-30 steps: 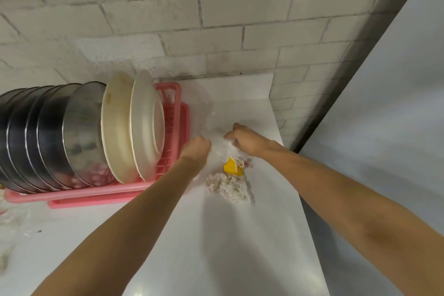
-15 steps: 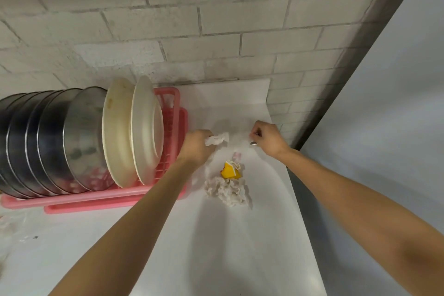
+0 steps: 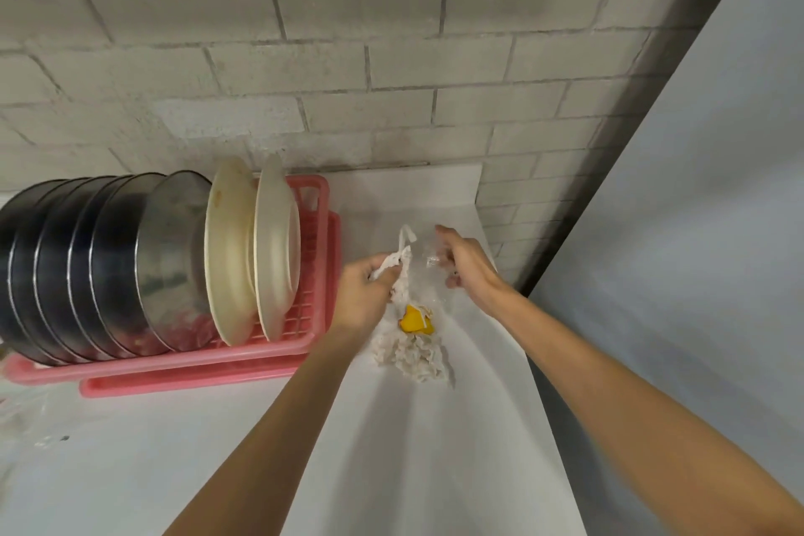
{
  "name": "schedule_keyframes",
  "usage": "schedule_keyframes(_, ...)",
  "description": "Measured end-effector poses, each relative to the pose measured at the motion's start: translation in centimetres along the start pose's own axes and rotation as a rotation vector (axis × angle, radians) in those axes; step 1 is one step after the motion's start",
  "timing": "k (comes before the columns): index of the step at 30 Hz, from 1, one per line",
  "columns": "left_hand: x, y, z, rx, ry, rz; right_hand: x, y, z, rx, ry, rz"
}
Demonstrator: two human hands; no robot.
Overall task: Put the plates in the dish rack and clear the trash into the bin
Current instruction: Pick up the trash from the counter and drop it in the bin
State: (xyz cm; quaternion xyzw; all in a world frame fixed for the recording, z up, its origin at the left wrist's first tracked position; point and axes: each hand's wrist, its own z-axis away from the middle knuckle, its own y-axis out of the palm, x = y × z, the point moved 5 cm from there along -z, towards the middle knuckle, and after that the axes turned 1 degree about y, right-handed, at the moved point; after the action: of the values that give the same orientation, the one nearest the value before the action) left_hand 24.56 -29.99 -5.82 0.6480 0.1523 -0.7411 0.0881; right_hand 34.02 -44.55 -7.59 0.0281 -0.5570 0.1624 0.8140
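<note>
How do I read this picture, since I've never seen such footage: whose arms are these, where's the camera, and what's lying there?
There is no machine here. These are a person's bare arms, filmed by a camera worn on their head that looks forward and down. The left hand grips a white paper scrap. The right hand is at a sheet of clear plastic, but the picture is too blurred to tell whether it grips it. Near them on the white counter lie a yellow scrap and a heap of crumpled tissue. To the left stands a pink dish rack holding metal plates and two cream plates on edge.
</note>
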Motion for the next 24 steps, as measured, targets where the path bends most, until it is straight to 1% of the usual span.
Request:
schedule_keyframes(4,1.7,-0.1,2.7,0.055,-0.122,0.132,-0.9,1.2,2.4,0.042,-0.004,-0.059)
schedule_keyframes(7,2.3,-0.2,5.2,0.065,-0.170,0.274,-1.9,2.1,4.6,0.077,0.046,-0.214)
schedule_keyframes(9,2.9,-0.5,6.7,0.038,-0.217,0.331,-2.7,2.6,6.1,0.088,0.084,-0.301)
schedule_keyframes(13,5.2,-2.3,8.6,-0.082,-0.320,0.341,-4.5,4.2,9.6,0.083,0.160,-0.380)
schedule_keyframes(15,6.1,-3.3,9.8,-0.111,-0.324,0.306,-5.6,5.3,10.9,0.113,0.167,-0.382)
schedule_keyframes(18,7.0,-4.8,11.7,-0.123,-0.359,0.295,-6.7,6.9,12.5,0.157,0.139,-0.303)
schedule_keyframes(22,8.3,-7.0,13.8,-0.108,-0.379,0.310,-7.9,8.7,15.0,0.125,0.207,-0.267)
schedule_keyframes(24,9.4,-7.9,14.5,-0.131,-0.405,0.329,-8.8,9.6,16.2,0.111,0.266,-0.282)
